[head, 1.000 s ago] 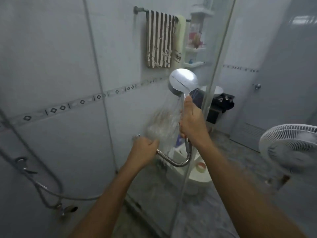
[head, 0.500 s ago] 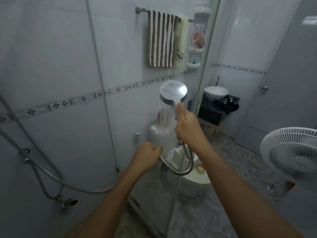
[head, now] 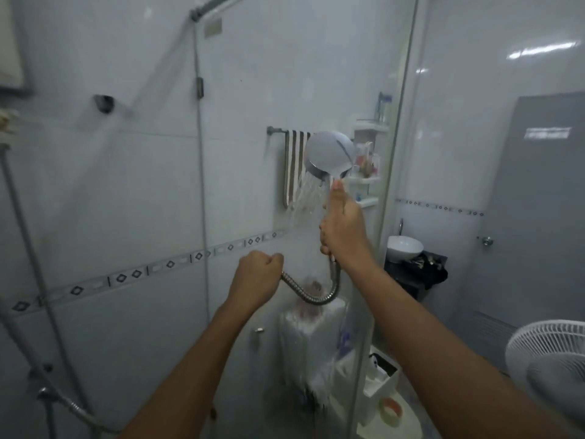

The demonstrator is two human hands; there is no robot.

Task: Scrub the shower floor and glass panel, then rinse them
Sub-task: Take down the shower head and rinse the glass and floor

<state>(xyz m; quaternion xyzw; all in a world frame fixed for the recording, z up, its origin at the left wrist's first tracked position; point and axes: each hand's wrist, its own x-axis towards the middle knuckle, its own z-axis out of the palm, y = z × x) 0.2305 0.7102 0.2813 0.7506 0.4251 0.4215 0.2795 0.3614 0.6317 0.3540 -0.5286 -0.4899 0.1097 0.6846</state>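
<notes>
My right hand (head: 343,228) grips the handle of a chrome shower head (head: 329,156), held high and spraying water down-left onto the glass panel (head: 259,90). Water runs down the glass in streaks. My left hand (head: 258,277) is a closed fist around the metal shower hose (head: 311,296), which loops from it up to the handle. The glass panel's right edge (head: 392,153) stands just right of my right hand. The shower floor is out of view.
Behind the glass hang a striped towel (head: 292,166) and a corner shelf (head: 367,160) with bottles, above a toilet (head: 316,343). A basin (head: 405,248), grey door (head: 538,217) and white fan (head: 550,369) are at right. Shower pipes (head: 28,248) run at left.
My view has tilted upward and my right hand has raised the shower head, so the spray hits the glass higher up. My left hand still holds the hose.
</notes>
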